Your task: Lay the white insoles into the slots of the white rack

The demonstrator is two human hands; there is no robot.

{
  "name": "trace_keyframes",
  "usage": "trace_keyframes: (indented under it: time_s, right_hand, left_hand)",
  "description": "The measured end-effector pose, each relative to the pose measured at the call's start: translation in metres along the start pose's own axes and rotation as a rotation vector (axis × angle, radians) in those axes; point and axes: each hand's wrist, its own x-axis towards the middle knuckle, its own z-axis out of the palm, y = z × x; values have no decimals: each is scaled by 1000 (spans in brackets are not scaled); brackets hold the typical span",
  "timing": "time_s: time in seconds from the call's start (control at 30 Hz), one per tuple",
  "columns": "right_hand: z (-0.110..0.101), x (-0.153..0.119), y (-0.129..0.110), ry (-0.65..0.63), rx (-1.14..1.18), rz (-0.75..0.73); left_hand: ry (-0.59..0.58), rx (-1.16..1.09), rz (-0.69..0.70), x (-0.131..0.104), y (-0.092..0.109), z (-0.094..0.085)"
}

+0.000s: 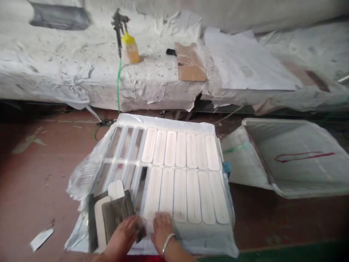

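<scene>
Left hand (125, 231) by dark pieces (111, 217), right hand (163, 230) at white strips (180, 196), both blurred, can't tell either grip; a careless nudge could skew strips.

The right grip (163, 229) is at the near ends of white round-cornered strips (180, 194) on a plastic-covered frame (204, 236); the left grip (127, 231) is beside dark sheets (111, 214). Beyond both, a spray gun (117, 23) sits on a covered surface (89, 65); rightward lies a bin (242, 167).
</scene>
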Motion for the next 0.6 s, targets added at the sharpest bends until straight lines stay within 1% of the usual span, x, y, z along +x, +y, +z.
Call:
trace_keyframes:
  time_s: [0.03,0.07,0.1,0.13,0.2,0.23,0.3,0.37,0.43,0.5,0.57,0.6]
  right_hand:
    - [3,13,-21,-4,43,8]
    - [3,23,-38,10,99,33]
    - [3,33,-53,41,167,64]
    - [2,43,-67,82,242,92]
    - [1,67,-94,130,365,155]
    - [0,80,-106,126,393,203]
    - [0,104,-126,93,375,304]
    - [-1,119,-138,64,327,360]
    - [-1,123,-142,81,328,339]
    - [0,120,-141,112,361,315]
    - [3,116,-138,130,399,345]
    - [5,115,-136,126,411,376]
  left_hand:
    - [26,-12,-65,1,-19,-22]
    - [37,-34,-116,4,-34,-36]
    - [37,-61,-151,8,-46,-45]
    - [28,-96,-174,13,-55,-48]
    - [-6,-175,-198,23,-72,-47]
    - [-28,-213,-218,28,-80,-45]
    - [-103,-301,-294,34,-93,-42]
    - [-205,-389,-386,35,-103,-42]
    - [-254,-472,-442,34,-105,-47]
    - [-229,-545,-485,31,-103,-53]
    - [-206,-613,-524,29,-99,-58]
    - [-221,-633,-522,29,-96,-60]
